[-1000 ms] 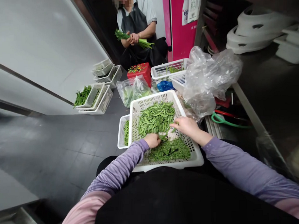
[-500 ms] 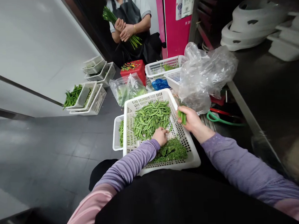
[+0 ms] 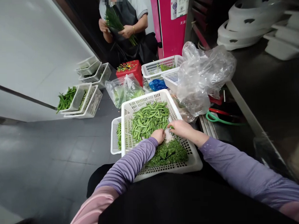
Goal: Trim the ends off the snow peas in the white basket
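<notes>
Right hand (image 3: 182, 129), lowered to green pea pods (image 3: 149, 120) in white plastic basket (image 3: 144, 98), fingertips pinched, hold unclear; left hand (image 3: 158, 136) curled, hold unclear. Risk: pods slipping from loose pinch.

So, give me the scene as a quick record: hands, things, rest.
left hand: down at the near edge of the pea pods
right hand: at the same edge, fingertips curled; cannot tell if it holds a pod
things: white plastic basket under both hands, holding the pods and a pile of green trimmings
rest: second basket with pods, at its left; co-worker holding a green bundle; red box; clear plastic bag
</notes>
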`<state>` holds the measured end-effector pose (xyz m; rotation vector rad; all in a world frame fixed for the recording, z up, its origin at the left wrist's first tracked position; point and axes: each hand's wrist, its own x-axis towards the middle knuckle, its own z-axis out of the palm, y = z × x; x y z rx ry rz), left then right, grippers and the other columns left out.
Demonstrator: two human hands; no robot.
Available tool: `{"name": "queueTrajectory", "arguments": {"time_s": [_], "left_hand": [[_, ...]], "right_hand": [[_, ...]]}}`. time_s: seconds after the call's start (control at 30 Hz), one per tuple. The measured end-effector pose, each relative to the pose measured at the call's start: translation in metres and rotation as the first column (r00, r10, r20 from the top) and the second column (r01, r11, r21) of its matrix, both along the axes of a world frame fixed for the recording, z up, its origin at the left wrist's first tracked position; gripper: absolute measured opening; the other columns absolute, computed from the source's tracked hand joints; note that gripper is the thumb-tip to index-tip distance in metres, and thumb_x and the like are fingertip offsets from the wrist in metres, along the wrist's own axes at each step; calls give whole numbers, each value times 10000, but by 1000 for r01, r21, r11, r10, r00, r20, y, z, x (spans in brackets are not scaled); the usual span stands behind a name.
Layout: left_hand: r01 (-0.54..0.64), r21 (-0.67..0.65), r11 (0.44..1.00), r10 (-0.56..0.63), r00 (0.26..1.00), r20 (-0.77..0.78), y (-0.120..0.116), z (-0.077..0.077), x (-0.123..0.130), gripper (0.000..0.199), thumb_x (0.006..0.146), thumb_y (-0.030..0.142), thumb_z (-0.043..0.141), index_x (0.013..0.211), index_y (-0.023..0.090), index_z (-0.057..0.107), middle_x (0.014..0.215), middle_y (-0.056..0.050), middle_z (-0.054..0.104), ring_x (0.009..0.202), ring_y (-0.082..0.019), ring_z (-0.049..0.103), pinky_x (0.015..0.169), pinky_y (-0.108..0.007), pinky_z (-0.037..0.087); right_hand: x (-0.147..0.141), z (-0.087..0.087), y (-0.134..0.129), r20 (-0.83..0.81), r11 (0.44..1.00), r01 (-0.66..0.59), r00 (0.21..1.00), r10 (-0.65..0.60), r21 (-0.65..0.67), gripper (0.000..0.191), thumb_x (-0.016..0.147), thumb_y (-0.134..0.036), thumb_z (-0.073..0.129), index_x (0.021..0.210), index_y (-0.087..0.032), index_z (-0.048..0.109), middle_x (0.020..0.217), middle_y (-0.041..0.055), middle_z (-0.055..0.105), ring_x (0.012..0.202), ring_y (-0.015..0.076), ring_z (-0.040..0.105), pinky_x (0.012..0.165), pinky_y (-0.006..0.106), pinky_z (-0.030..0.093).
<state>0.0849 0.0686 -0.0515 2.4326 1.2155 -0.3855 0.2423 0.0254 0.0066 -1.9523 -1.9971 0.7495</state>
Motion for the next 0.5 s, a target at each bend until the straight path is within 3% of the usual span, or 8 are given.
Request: {"name": "queueTrajectory", "arguments": {"time_s": [0.07,0.13,0.17,0.23,0.33,0.43,0.5], "left_hand": [[-80,-68,994,87,991,98,-2,17,-10,241,829,257,371,882,133,571,800,-78,619,764,-145,586,733,-257,450],[-162,-242,957,210,960,187,-6,33,-20,271,834,262,348,924,130,566,706,-49,613,631,-127,577,648,-259,467],[-166,-333,928,244,946,211,-10,39,-26,271,827,252,353,936,131,569,679,-36,608,586,-118,566,618,-257,469],[-88,-423,902,194,957,214,-19,44,-36,216,765,204,440,891,147,605,699,-22,611,597,-112,567,637,-254,468],[-52,-334,941,95,989,116,-31,33,-38,172,621,112,564,753,175,656,845,-34,621,780,-149,576,770,-263,437],[-186,-250,950,204,978,49,-33,10,-13,192,713,182,503,834,172,651,926,-77,619,894,-188,559,831,-290,406],[-232,-246,941,250,967,48,-29,-5,12,253,775,220,435,924,135,621,963,-124,610,933,-212,549,844,-316,397]], "right_hand": [[-4,-8,-1,87,994,-111,990,111,-8,239,693,-201,568,913,-236,653,898,56,648,838,196,579,722,284,415],[-6,-11,-3,85,989,-148,985,148,-4,247,704,-204,566,935,-231,650,938,62,643,858,200,579,737,291,417],[-6,-11,-3,57,988,-151,987,151,2,233,709,-215,567,925,-232,652,935,55,645,854,196,581,739,289,419],[-4,-6,-4,-3,991,-126,992,126,41,186,723,-244,561,881,-237,658,907,34,653,835,185,584,734,285,423],[0,6,-7,-56,986,15,998,-6,167,159,747,-257,528,838,-234,657,889,23,655,805,177,583,724,291,424],[6,18,-9,-164,934,203,973,-160,293,165,750,-259,514,833,-222,651,883,24,656,797,176,580,738,296,422],[10,24,-8,-225,900,307,943,-244,309,157,740,-259,518,809,-213,652,852,26,660,785,179,580,740,298,420]]}}
